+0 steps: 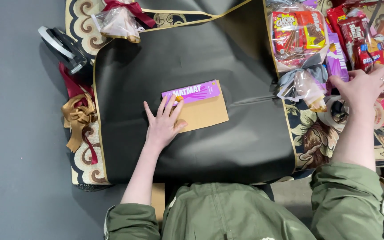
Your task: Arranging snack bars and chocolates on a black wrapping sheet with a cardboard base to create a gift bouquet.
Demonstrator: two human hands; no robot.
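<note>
**Holding the base steady while reaching for more**

The left hand (163, 122) lies flat and spread, fingers open, pressing on the brown cardboard sheet (203, 111) where it meets the purple snack box (192, 92); it grasps nothing, only pins both down. Box and cardboard sit near the middle of a black wrapping sheet (192, 58) spread over a patterned rug (83, 158) on the grey floor (18, 133).

The right hand (363, 86) is well apart, at the rug's right edge, fingers curled down among red snack packets (361, 40); whether it has closed on one cannot be told. Just beside it lie a cellophane-wrapped snack bundle (296, 33) tied with a grey bow (305, 73) and what looks like a tape roll (338, 111).

To do this well, keep the flat palm's weight even so the cardboard does not skate on the slick black sheet, and lift the chosen packet clear rather than dragging it through the pile.

At the rug's left edge lie a gold and red ribbon (78, 118) and a tape dispenser (63, 46); a small wrapped bundle (118, 20) sits at the far left corner.
</note>
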